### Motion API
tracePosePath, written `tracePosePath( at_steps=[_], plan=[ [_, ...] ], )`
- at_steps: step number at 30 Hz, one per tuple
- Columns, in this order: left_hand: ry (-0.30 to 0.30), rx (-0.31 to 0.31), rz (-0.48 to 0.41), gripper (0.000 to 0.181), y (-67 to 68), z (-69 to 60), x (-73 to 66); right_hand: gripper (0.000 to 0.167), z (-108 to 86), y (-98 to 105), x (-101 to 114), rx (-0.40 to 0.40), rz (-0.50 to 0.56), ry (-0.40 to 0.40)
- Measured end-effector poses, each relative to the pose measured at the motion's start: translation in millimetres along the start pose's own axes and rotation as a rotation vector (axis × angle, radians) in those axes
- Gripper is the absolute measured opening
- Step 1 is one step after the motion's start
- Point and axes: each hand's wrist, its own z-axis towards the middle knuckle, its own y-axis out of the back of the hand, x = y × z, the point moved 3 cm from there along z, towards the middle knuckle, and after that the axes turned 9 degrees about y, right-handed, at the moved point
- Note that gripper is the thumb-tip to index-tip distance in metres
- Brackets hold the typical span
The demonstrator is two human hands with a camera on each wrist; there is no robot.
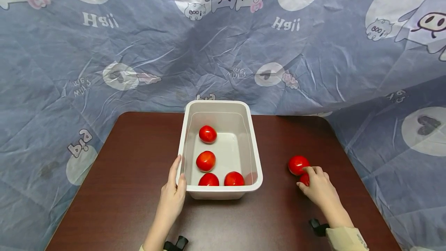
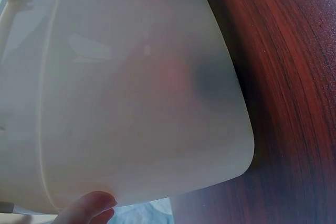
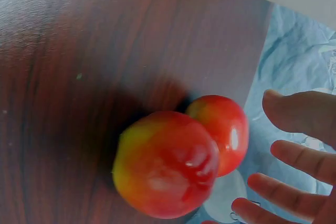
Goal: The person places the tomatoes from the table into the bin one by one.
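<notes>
My left hand [image 1: 172, 195] holds the near left corner of a pale grey plastic bin [image 1: 223, 189], thumb at the rim and fingers along its outer side. Several shiny red tomatoes lie inside, among them a tomato [image 1: 206, 161] near the middle. In the left wrist view the bin's wall [image 2: 142, 87] fills much of the frame. To the right, two tomatoes sit side by side on the table: a farther tomato [image 1: 297, 165] and a nearer tomato [image 1: 304, 179], partly hidden by my right hand [image 1: 319, 189]. The right wrist view shows that hand's fingers [image 3: 299, 161] spread and apart from both tomatoes.
The dark brown table [image 1: 139, 204] has rounded far corners. Behind it and along the right hangs a blue-grey printed cloth [image 1: 146, 42]. Black straps [image 1: 318, 227] sit at both wrists. Bare tabletop lies between the bin and the two tomatoes.
</notes>
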Motion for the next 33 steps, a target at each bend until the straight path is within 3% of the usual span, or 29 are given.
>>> tracePosePath(
  at_steps=[17, 33],
  plan=[
    [0.019, 0.011, -0.009, 0.055, 0.1, -0.9, 0.9, 0.062, -2.2, -20, -17, 0.034, 0.006, -0.051],
    [0.015, 0.023, -0.010, 0.055, 0.4, -0.5, -1.3, 0.064, -4.4, -35, -26, -0.013, -0.003, -0.059]
  ],
)
